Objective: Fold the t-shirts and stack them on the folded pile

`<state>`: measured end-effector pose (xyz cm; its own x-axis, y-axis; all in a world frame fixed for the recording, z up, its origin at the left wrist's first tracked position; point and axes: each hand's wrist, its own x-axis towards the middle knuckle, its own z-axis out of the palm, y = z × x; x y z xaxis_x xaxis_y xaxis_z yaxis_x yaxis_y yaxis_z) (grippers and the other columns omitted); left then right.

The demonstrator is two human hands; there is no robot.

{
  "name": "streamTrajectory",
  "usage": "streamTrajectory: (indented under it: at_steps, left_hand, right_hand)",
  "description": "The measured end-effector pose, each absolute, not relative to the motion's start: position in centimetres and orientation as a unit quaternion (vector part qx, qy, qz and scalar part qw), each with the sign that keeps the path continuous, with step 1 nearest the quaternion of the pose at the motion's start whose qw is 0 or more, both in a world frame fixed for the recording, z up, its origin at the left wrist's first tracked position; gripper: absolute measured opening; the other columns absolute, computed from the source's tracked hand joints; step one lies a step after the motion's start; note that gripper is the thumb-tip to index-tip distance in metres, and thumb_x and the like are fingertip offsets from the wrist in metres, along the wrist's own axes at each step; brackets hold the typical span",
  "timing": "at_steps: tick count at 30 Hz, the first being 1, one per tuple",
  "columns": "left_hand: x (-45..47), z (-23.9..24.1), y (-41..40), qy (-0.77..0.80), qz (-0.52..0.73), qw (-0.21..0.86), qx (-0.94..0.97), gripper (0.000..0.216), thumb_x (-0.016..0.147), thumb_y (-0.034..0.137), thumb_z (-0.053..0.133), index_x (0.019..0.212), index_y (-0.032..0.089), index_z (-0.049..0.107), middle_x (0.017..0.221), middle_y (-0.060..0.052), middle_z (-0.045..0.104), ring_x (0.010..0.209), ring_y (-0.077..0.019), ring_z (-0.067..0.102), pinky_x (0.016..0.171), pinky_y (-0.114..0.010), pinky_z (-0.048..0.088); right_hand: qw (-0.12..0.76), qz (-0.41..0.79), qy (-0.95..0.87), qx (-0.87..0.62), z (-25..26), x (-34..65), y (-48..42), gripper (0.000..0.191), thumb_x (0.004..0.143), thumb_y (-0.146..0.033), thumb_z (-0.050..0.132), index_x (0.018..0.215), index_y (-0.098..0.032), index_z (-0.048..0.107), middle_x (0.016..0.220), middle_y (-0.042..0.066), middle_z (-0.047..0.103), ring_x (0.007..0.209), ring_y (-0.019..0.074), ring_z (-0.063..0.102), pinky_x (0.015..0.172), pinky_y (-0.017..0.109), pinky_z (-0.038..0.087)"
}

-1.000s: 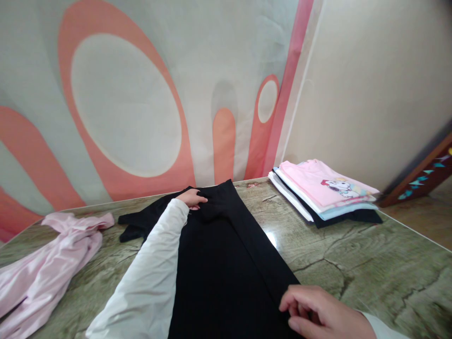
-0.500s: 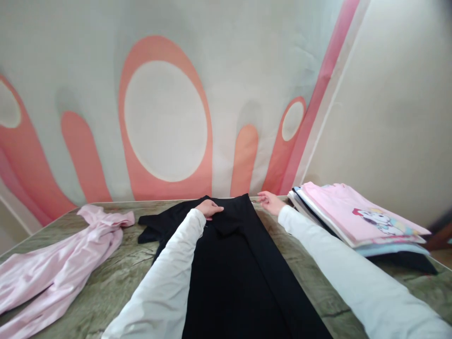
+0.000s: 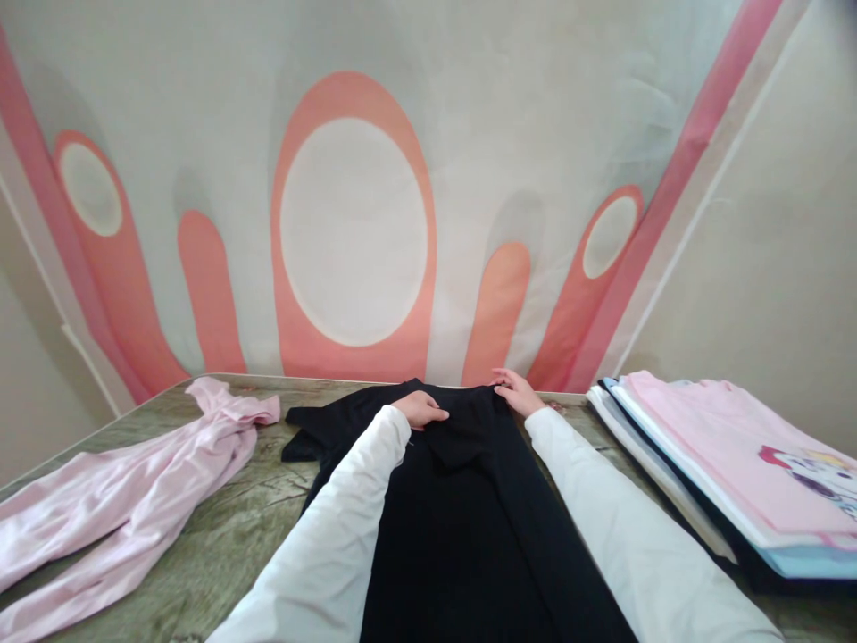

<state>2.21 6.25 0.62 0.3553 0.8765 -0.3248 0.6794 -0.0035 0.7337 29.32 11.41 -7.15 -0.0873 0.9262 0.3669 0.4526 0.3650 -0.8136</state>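
A black short-sleeved T-shirt (image 3: 442,536) lies lengthwise in front of me, its right side folded inward over the body. My left hand (image 3: 420,409) is closed on the cloth near the top, thumb and fingers pressed together. At the shirt's upper right corner, my right hand (image 3: 514,390) has its lower fingertips pinching the black edge, while its other fingers stretch out above. One black sleeve (image 3: 304,433) points to the left. White sleeves cover both my forearms and hide part of the shirt.
To the left lies a crumpled pink garment (image 3: 153,482) on the wood-patterned table (image 3: 247,536). A stack of folded clothes (image 3: 723,464) stands on the right, a pink printed top uppermost. Beyond the table's far edge rises a wall (image 3: 482,134) with coral shapes.
My right hand has come in from beside the shirt to its upper right corner and taken the edge. The left hand keeps its hold. The view has turned slightly left.
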Motion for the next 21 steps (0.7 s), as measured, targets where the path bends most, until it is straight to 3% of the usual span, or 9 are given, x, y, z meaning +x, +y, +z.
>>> streamTrajectory:
  at_steps: [6, 13, 21]
  left_hand:
    - [1.9, 0.7, 6.3, 0.553, 0.139, 0.443, 0.692, 0.017, 0.073, 0.029, 0.058, 0.067, 0.013, 0.059, 0.063, 0.001, 0.056, 0.061, -0.0114, 0.056, 0.048, -0.017, 0.049]
    - [2.1, -0.4, 6.6, 0.564, 0.183, 0.437, 0.676, 0.014, 0.079, 0.024, 0.055, 0.075, 0.011, 0.059, 0.069, -0.002, 0.06, 0.062, -0.0124, 0.06, 0.048, -0.019, 0.052]
    - [2.6, -1.6, 7.0, 0.602, 0.205, 0.37, 0.677, 0.017, 0.072, 0.027, 0.063, 0.077, 0.011, 0.059, 0.078, -0.006, 0.061, 0.066, -0.0153, 0.061, 0.043, -0.019, 0.052]
  right_hand:
    - [0.44, 0.221, -0.701, -0.517, -7.0, 29.4, 11.2, 0.035, 0.073, -0.025, 0.05, 0.107, -0.016, 0.049, 0.077, 0.0, 0.058, 0.072, 0.0128, 0.055, 0.075, 0.03, 0.044]
    - [0.451, 0.171, -0.678, -0.555, -7.7, 30.5, 12.1, 0.024, 0.077, -0.029, 0.045, 0.097, -0.016, 0.049, 0.081, 0.003, 0.059, 0.077, 0.0149, 0.056, 0.075, 0.031, 0.044]
    - [0.447, 0.102, -0.647, -0.609, -8.3, 31.3, 12.5, 0.021, 0.071, -0.024, 0.052, 0.09, -0.016, 0.054, 0.08, 0.004, 0.059, 0.077, 0.0165, 0.056, 0.078, 0.034, 0.042]
